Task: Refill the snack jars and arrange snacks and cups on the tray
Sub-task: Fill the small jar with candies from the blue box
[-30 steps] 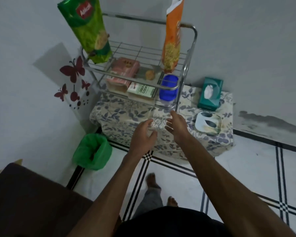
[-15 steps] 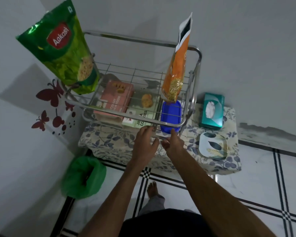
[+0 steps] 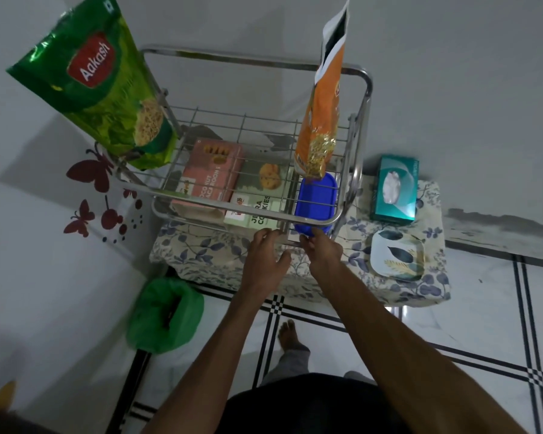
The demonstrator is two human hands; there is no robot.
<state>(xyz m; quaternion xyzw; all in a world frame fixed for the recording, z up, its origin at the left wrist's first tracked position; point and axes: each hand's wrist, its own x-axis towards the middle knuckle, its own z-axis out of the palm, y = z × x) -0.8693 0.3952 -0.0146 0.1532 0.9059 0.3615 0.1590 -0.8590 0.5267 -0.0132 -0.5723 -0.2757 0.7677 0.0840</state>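
Now, your view from the head camera:

Left hand: your left hand reaches to the front edge of the rack, fingers spread and loosely curled, tips at the lower front rail. It clasps nothing that you can see.

Right hand: your right hand sits just beside the left, fingertips touching the front edge of the blue lid. Whether it grips the lid or only touches it, you cannot tell.

Blue lid: it lies under the top wires at the rack's right end, on a container mostly hidden below it.

Boxes: 2 lie flat in the rack, a pink box on the left and a cookie box between it and the lid.

Green bag: it stands tilted at the rack's left end, leaning outward.

Orange bag: it stands upright at the right end, top torn open, base just behind the lid.

Rack: it stands on a table with a leaf-print cloth.

Tissue box: on the cloth, right of the rack.

Tray: a small leaf-print tray lies in front of the tissue box, apart from it.

Green bin: on the floor, left of your arms.
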